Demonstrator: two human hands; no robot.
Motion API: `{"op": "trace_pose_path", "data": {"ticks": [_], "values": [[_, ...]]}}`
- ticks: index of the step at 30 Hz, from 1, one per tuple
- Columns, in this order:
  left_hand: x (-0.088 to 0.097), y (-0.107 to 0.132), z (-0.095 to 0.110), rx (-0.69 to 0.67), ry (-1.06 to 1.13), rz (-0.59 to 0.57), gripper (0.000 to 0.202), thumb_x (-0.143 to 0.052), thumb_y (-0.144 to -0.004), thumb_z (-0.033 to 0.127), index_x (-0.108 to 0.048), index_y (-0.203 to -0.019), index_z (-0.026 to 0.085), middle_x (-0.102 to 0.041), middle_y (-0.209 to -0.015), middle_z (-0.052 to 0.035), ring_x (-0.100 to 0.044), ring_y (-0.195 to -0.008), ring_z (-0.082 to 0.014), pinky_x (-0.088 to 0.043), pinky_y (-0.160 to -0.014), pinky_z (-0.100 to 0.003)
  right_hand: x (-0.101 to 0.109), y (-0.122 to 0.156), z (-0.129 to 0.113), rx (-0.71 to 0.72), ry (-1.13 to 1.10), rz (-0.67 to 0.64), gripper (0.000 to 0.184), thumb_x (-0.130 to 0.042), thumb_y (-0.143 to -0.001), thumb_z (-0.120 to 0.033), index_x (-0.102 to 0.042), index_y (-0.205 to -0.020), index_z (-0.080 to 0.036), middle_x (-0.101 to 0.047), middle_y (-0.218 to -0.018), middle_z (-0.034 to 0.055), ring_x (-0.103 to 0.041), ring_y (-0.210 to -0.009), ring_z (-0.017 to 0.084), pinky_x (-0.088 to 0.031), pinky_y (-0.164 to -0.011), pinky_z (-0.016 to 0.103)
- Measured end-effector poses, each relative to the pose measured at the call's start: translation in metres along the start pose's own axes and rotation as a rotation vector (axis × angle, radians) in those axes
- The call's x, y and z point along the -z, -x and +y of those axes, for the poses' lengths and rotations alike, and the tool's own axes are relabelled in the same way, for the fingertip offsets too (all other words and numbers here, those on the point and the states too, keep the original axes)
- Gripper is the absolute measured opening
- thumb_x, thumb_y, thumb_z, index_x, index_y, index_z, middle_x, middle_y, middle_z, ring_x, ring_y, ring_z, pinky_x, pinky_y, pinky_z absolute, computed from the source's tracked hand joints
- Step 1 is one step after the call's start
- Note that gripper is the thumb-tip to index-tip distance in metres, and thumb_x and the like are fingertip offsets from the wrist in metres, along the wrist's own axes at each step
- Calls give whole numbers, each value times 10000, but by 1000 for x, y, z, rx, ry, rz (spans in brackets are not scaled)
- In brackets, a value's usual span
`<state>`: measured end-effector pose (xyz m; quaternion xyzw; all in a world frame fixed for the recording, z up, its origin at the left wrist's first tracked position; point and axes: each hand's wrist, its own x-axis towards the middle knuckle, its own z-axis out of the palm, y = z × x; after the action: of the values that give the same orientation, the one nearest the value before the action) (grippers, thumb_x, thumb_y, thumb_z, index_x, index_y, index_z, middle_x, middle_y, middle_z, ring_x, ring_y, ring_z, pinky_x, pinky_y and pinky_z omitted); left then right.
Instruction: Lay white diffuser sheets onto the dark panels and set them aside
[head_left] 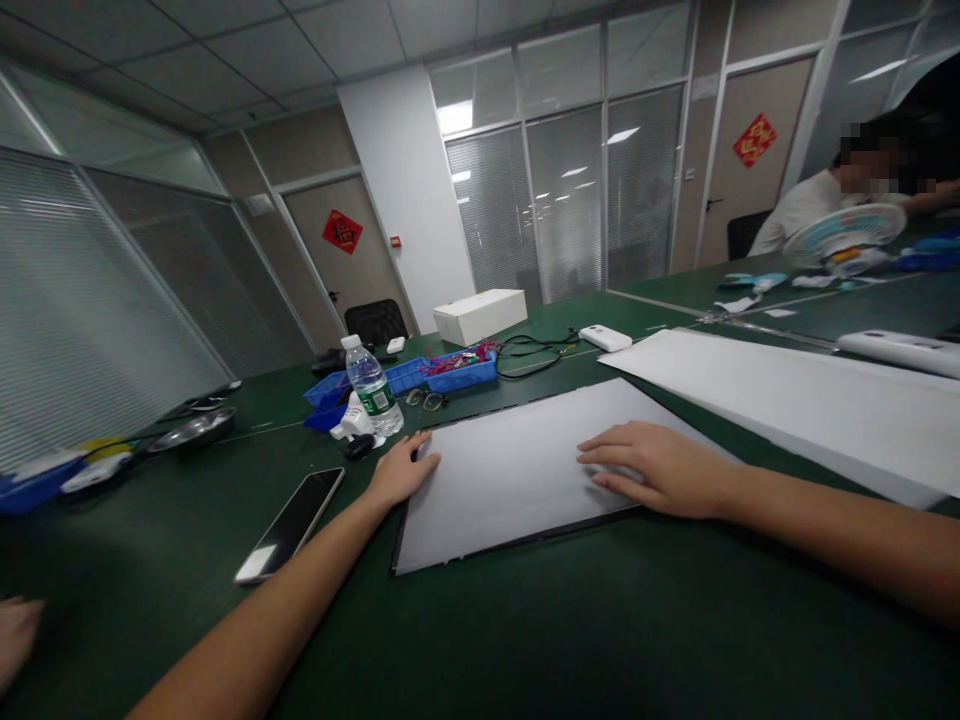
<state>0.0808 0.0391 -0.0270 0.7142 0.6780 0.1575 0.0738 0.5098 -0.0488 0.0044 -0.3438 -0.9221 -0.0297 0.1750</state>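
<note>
A thin white flat panel (pixel 510 480) with a narrow black edge lies on the green table in front of me. My left hand (pixel 401 470) rests at its left edge, thumb on the white surface and fingers stretched toward the far left corner. Over the panel's right part, my right hand (pixel 664 470) lies palm down with its fingers spread. Neither hand visibly grasps anything. A smartphone (pixel 292 525) with a dark screen lies beside my left forearm. Just past my left hand stands a water bottle (pixel 373 388) with a green label.
Blue trays (pixel 463 372) with small red parts and black cables lie behind the panel, near a white box (pixel 480 317). Large white sheets (pixel 795 400) cover the table at right. A metal bowl (pixel 195 432) sits left. A person (pixel 806 205) sits far right; another hand (pixel 16 635) shows at lower left.
</note>
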Motion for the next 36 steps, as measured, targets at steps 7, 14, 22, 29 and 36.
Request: {"op": "trace_pose_path", "data": {"ticks": [7, 14, 22, 29, 36], "values": [[1, 0, 2, 13, 19, 7, 615, -534, -937, 496, -553, -1474, 195, -507, -1553, -88, -383, -1500, -268, -306, -1215, -381, 4, 10, 58, -599, 389, -16, 540, -386, -984, -497, -679, -1286, -160, -702, -1195, 171, -682, -1007, 329, -527, -836, 485], [-4, -5, -7, 20, 104, 15, 601, -584, -871, 297, -562, -1467, 225, -464, -1581, -59, -407, -1488, -248, -282, -1228, -366, -4, 14, 72, -701, 380, -130, 531, -370, -971, -523, -748, -1116, -179, -727, -1002, 178, -691, -830, 296, -500, -722, 423], [-9, -10, -13, 15, 140, -5, 647, -591, -823, 211, -561, -1470, 219, -433, -1603, -57, -356, -1515, -252, -230, -1250, -386, -3, 14, 65, -708, 376, -155, 550, -354, -959, -543, -753, -1071, -182, -717, -961, 186, -682, -830, 337, -489, -721, 459], [-7, -7, -6, 18, 79, -18, 640, -563, -859, 274, -533, -1488, 161, -369, -1632, -109, -324, -1526, -244, -215, -1251, -358, 0, 13, 74, -716, 384, -129, 559, -351, -958, -562, -745, -1080, -184, -712, -989, 187, -667, -823, 312, -479, -737, 448], [-2, 1, 0, -15, -20, 11, 586, -553, -900, 294, -551, -1472, 162, -409, -1608, -128, -364, -1506, -272, -271, -1239, -388, 7, 32, 129, -760, 466, -80, 597, -438, -930, -507, -607, -1364, -133, -603, -1342, 212, -532, -1246, 368, -425, -1001, 515]]}}
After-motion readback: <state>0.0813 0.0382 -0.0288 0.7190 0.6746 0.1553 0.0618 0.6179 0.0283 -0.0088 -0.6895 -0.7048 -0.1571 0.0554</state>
